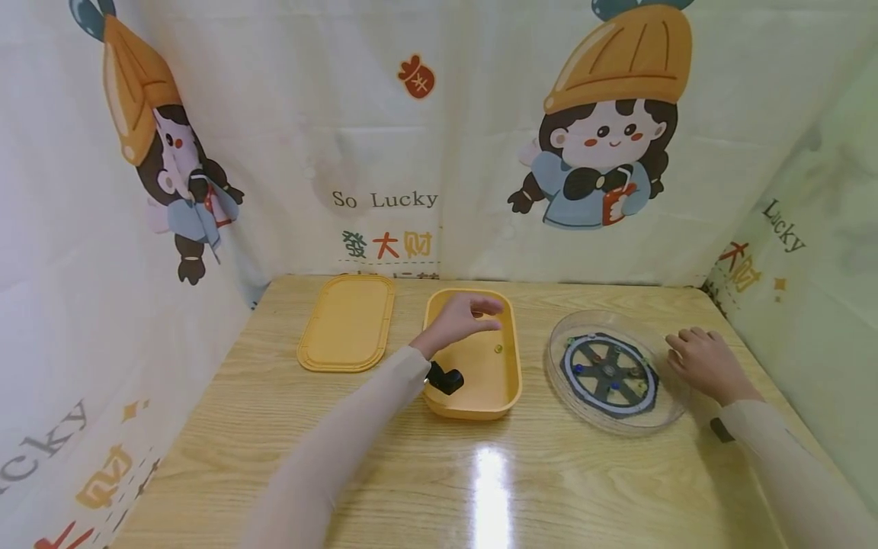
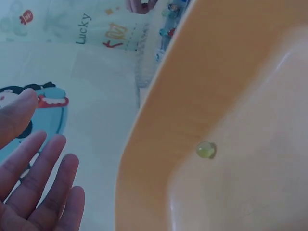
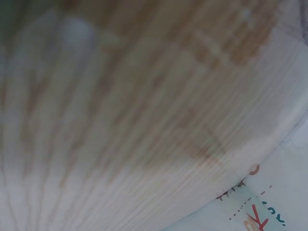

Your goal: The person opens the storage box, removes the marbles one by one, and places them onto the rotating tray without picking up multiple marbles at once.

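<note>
My left hand (image 1: 461, 324) hovers over a yellow plastic box (image 1: 513, 374), its fingers extended and thumb apart, holding nothing. The left wrist view confirms the spread fingers (image 2: 57, 168). On the box floor lies one yellow-green glass marble (image 2: 206, 149). My right hand (image 1: 712, 366) lies beside the right rim of a clear round dish (image 1: 583, 415), fingers loosely bent; whether it touches the rim I cannot tell. Inside the dish sits a dark octagonal spoked disc (image 1: 609, 371) with several coloured marbles on it. The right wrist view shows only blurred tabletop and cloth.
A flat yellow lid (image 1: 348, 324) lies on the wooden table (image 1: 405, 480) left of the box. Printed cloth (image 1: 480, 152) hangs behind the table and along both sides. A black wrist camera (image 1: 449, 380) on my left wrist overhangs the box.
</note>
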{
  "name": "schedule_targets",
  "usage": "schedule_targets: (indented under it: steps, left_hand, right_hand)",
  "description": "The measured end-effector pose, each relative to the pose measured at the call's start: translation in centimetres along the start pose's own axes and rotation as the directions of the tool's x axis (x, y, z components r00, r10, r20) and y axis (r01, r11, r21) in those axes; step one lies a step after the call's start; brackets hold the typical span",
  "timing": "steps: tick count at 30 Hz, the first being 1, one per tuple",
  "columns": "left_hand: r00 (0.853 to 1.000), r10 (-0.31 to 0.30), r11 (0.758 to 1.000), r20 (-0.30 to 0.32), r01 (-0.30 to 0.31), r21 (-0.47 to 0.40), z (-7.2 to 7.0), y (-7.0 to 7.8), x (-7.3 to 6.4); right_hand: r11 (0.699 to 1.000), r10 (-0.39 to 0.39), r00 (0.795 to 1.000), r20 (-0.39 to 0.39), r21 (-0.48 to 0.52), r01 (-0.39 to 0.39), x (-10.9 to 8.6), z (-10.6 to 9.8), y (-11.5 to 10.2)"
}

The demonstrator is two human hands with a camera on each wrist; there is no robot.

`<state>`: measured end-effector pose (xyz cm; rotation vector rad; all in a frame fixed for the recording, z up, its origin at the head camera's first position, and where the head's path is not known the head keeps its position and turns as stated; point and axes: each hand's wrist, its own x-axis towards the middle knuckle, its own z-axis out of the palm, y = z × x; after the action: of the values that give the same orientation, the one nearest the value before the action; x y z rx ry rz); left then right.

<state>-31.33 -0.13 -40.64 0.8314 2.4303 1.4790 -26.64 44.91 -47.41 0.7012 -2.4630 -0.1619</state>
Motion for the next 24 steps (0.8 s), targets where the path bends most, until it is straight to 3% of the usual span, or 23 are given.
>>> schedule_targets:
  steps: [6,15,24]
  left_hand:
    - [0.998,-0.044,0.998,0.054,0.046,-0.043,0.9,-1.4,1.2]
    - [0.994,-0.107,0.994,0.030,0.106,0.027,2.2,-4.0,2.1]
    - [0.988,-0.149,0.988,0.047,0.147,0.044,3.1,-5.4,2.8]
  right_hand:
    - [1.000,-0.004,1.000,-0.007,-0.007,0.004,-0.1,0.3,0.4]
    - [1.000,0.004,1.000,0.008,-0.019,-0.004,0.0,0.2,0.1]
    - [1.000,0.003,1.000,0.003,-0.019,-0.003,0.0,0.0,-0.1]
